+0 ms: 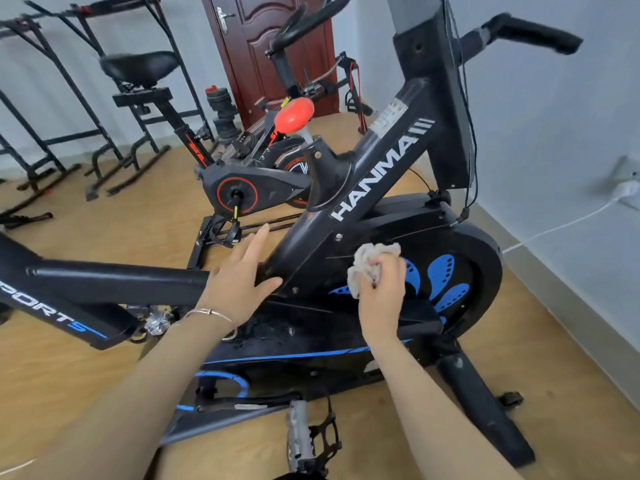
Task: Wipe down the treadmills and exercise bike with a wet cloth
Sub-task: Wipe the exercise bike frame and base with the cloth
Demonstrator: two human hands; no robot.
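Open floor (pixel 104 237) left of bike frame (pixel 374 161). Right side tight: wall (pixel 571 168) near flywheel cover (pixel 485 258). Pedal (pixel 301 434) juts out low in front; second bike (pixel 249 188) close behind.

One wide-angle view from head height, facing forward and down, close over the exercise bike (pixel 381 157), wooden floor (pixel 86 358) below, door (pixel 270 46) far behind at top

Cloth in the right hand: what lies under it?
The cloth, bunched in the right hand, sits against the black exercise bike, beside its blue flywheel pattern. The patch directly beneath cloth and hand is hidden.
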